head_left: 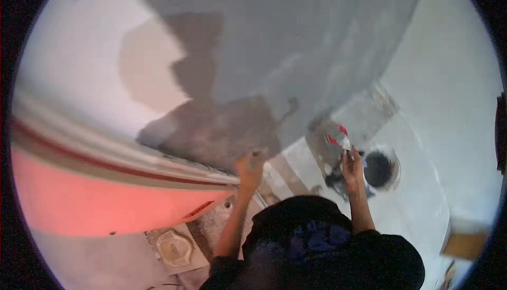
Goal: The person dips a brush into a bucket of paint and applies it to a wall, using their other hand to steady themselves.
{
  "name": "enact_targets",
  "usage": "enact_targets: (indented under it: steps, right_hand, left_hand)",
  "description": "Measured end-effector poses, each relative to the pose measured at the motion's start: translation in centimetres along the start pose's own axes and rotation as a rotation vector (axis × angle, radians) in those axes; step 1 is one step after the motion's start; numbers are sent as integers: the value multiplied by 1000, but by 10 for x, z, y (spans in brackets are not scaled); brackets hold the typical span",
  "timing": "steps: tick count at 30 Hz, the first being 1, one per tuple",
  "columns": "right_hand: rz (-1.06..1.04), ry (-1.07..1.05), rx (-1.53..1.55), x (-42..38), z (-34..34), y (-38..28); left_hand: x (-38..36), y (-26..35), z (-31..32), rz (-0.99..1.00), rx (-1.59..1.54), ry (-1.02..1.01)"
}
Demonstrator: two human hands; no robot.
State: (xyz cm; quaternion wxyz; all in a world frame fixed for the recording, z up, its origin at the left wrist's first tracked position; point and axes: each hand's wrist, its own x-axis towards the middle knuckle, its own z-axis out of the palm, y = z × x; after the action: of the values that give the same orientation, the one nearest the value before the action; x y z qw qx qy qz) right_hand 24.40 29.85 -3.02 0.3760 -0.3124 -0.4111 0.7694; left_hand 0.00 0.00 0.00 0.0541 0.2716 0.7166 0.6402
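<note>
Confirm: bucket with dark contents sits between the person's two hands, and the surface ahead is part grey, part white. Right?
Wrong on the bucket's place: the head view shows the bucket to the right of the right hand, not between it and the left hand. The surface ahead is part grey, part white, as stated.

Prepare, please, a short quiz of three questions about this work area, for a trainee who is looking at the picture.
1. True or false: the left hand is nearer than the right hand to the round white bucket with dark contents.
2. Which colour has the large smooth panel at the picture's left?
A) green
B) pinkish red
C) yellow
3. Fill the gap: the grey tool with red marks and a pale end is in the ____ hand.

Key: 1 false; 2 B; 3 right.
</note>
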Motion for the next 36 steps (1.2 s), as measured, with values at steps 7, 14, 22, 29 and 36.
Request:
enact_targets:
  steps: [7, 14, 22, 29, 36]
  right_hand:
    - [38, 590, 194, -90, -89, 98]
    - [-6, 838, -689, -48, -231, 144]
    - [79, 535, -1200, 23, -317, 186]
    - [10, 649, -1214, 43, -339, 227]
    - [112, 672, -1185, 33, -338, 230]
  left_hand:
    - [-55, -69, 78, -427, -44, -761]
    - [-100, -167, 207, -218, 187, -1184]
    - [-177, -201, 321, -356, 263, -1316]
    - [-196, -205, 337, -374, 270, -1299]
    - [-194, -197, 328, -375, 279, -1327]
